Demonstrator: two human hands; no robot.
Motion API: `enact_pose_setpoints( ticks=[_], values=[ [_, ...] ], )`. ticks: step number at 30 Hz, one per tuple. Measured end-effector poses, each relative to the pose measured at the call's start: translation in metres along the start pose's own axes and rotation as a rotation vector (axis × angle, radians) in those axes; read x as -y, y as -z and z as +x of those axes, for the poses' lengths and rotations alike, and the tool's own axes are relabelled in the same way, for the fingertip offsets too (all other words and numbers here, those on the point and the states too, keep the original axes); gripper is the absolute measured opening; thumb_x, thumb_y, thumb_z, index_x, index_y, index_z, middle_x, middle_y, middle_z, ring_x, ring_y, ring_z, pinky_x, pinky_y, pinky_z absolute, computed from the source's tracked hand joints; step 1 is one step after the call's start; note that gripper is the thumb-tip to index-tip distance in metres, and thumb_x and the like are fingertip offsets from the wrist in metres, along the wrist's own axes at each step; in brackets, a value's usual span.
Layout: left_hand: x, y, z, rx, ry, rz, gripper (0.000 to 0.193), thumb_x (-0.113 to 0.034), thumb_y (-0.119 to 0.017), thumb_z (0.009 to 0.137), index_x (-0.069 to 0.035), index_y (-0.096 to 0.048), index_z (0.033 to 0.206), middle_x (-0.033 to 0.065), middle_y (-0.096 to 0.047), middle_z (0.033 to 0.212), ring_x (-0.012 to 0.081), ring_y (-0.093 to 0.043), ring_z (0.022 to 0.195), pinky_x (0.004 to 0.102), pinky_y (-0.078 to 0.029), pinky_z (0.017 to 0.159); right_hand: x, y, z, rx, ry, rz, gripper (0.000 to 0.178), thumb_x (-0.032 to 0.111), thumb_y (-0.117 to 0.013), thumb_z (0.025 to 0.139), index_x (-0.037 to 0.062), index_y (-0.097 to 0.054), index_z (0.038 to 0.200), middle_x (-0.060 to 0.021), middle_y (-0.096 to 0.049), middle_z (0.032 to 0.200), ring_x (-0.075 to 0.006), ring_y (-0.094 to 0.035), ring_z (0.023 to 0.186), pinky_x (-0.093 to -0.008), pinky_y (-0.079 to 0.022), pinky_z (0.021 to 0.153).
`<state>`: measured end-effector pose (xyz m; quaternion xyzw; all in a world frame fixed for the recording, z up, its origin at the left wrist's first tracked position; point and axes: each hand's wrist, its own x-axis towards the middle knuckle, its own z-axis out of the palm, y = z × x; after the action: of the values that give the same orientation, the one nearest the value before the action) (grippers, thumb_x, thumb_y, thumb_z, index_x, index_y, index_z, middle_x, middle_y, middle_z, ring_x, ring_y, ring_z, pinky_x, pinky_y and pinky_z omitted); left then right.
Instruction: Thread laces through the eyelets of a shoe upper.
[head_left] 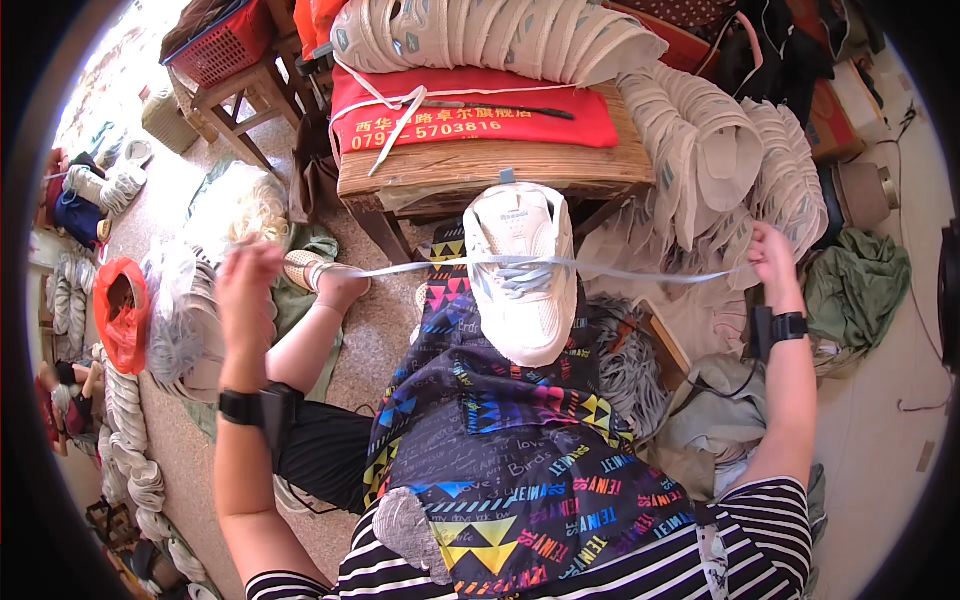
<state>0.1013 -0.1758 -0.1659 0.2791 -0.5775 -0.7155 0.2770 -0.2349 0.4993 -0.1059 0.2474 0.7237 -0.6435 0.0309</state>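
A cream-white shoe upper (522,330) lies on my patterned apron, its tongue pointing at the wooden bench. Pale blue-grey shoelace (510,278) crosses its eyelets, and two long ends stretch out sideways. My left hand (250,280), slightly blurred, is raised out at the left with its fingers closed on one end. Out at the right, my right hand (773,255) pinches the other end, close to the stacked uppers. Both lace ends look nearly taut. Neither hand touches the shoe upper itself.
The wooden bench (480,172) ahead carries a red cloth (570,135), a thin dark tool (520,108) and a row of nested uppers (480,40). More uppers (710,140) hang at its right. A grey lace bundle (625,350) lies right of my lap. An orange-red bag (122,315) stands left.
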Motion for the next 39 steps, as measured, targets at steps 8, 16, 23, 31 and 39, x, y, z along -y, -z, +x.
enact_pose_setpoints(
  ticks=[8, 16, 23, 31, 39],
  values=[
    [0.028, -0.15, -0.066, 0.565, 0.152, -0.004, 0.026, -0.02, -0.046, 0.105, 0.0, -0.057, 0.116, 0.0095, -0.066, 0.097, 0.0157, -0.068, 0.081, 0.0271, -0.055, 0.074, -0.051, -0.169, -0.169, 0.843, 0.292, -0.327, 0.019, 0.025, -0.047, 0.103, 0.0104, -0.059, 0.104, 0.0089, -0.04, 0.071, 0.0003, -0.033, 0.056, -0.0164, -0.027, 0.048],
    [0.031, -0.179, -0.094, 0.637, 0.276, 0.137, 0.03, -0.028, -0.046, 0.105, -0.002, -0.063, 0.104, -0.0012, -0.058, 0.07, 0.0038, -0.05, 0.055, 0.017, -0.04, 0.05, -0.046, -0.197, -0.214, 0.883, 0.681, -0.628, 0.03, 0.028, -0.045, 0.105, 0.0022, -0.06, 0.098, 0.0014, -0.05, 0.074, -0.0084, -0.046, 0.068, -0.0258, -0.042, 0.065],
    [0.033, -0.186, -0.093, 0.426, -0.013, 0.096, 0.026, -0.025, -0.05, 0.104, -0.004, -0.065, 0.106, -0.0067, -0.049, 0.065, 0.0001, -0.042, 0.057, 0.0165, -0.034, 0.052, -0.057, -0.195, -0.204, 0.902, 0.786, -0.567, 0.019, 0.017, -0.053, 0.099, 0.0002, -0.061, 0.097, -0.0039, -0.056, 0.083, -0.0107, -0.055, 0.076, -0.0274, -0.046, 0.068],
    [0.031, -0.185, -0.103, 0.542, 0.186, 0.22, 0.029, -0.026, -0.052, 0.103, -0.003, -0.067, 0.095, -0.006, -0.051, 0.066, 0.0024, -0.044, 0.059, 0.0181, -0.036, 0.055, -0.045, -0.19, -0.21, 0.918, 0.661, -0.676, 0.015, 0.013, -0.065, 0.092, 0.0004, -0.064, 0.1, -0.0018, -0.06, 0.082, -0.0109, -0.057, 0.074, -0.0272, -0.047, 0.068],
    [0.045, -0.183, -0.101, 0.577, 0.189, 0.263, 0.025, -0.022, -0.054, 0.1, -0.002, -0.066, 0.092, -0.0018, -0.057, 0.07, 0.0055, -0.048, 0.061, 0.023, -0.041, 0.057, -0.016, -0.174, -0.213, 0.974, 0.778, -1.083, 0.036, 0.034, -0.066, 0.089, -0.0012, -0.063, 0.09, -0.0197, -0.064, 0.078, -0.0329, -0.064, 0.072, -0.0408, -0.05, 0.067]
  ],
)
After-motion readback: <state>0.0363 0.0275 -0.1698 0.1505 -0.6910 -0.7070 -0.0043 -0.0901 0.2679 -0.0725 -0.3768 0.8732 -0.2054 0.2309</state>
